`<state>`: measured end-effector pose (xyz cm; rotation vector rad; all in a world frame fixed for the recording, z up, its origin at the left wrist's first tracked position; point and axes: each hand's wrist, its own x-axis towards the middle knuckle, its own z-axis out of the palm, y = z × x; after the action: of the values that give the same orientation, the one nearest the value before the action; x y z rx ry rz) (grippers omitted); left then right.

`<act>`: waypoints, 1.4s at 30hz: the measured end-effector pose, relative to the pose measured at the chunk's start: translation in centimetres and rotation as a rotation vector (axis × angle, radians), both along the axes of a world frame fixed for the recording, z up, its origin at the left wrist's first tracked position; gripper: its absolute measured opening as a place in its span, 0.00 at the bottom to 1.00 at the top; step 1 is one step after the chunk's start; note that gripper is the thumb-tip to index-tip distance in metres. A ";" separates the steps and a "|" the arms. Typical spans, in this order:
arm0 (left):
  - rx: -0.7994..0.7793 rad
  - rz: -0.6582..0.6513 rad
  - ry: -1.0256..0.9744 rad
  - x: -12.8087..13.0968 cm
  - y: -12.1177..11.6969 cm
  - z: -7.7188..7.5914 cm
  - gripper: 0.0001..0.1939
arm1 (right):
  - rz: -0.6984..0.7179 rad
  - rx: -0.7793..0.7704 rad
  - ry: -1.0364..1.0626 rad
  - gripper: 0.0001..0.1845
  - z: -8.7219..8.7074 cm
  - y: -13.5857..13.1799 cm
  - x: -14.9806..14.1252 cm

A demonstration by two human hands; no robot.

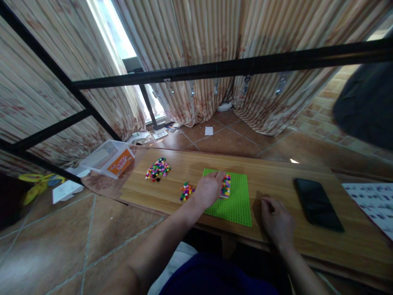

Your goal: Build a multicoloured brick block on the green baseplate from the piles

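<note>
My left hand (209, 189) reaches over the green studded baseplate (239, 205), fingers bent together at the left side of a block of small multicoloured bricks (226, 185) built on it. Whatever those fingertips pinch is hidden by the hand. My right hand (277, 221) rests on the wooden table to the right of the baseplate, loosely curled, and nothing shows in it. Close to my left wrist lies a small pile of loose coloured bricks (186, 191). A larger pile of mixed bricks (157, 169) is farther left.
A black smartphone (318, 204) lies right of my right hand, with a printed sheet (374, 203) beyond it. At the table's left end stands a clear plastic box (107, 157) with an orange label. A black metal bar (196, 73) crosses in front of the curtains.
</note>
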<state>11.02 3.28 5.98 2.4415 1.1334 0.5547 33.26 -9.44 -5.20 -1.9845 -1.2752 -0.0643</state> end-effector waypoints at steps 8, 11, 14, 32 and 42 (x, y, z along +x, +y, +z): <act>0.032 0.005 0.047 0.1 0.3 -0.6 0.18 | 0.014 0.024 -0.018 0.25 -0.2 0.0 0.1; 0.055 0.011 0.059 0.1 0.3 -0.9 0.18 | 0.010 0.018 -0.025 0.26 -0.2 0.0 0.2; 0.093 0.021 0.078 0.2 0.3 -0.9 0.18 | 0.012 0.011 -0.018 0.25 -0.2 0.0 0.2; 0.294 0.042 -0.057 -1.7 -1.5 -2.3 0.11 | -0.003 0.040 -0.035 0.26 -0.2 0.1 0.2; 0.355 0.084 -0.010 -1.8 -2.5 -3.0 0.14 | -0.007 0.034 -0.047 0.26 -0.3 -0.1 0.2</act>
<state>9.27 0.82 2.97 2.6889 1.2266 0.8582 33.50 -9.50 -5.53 -1.9687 -1.2892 -0.1360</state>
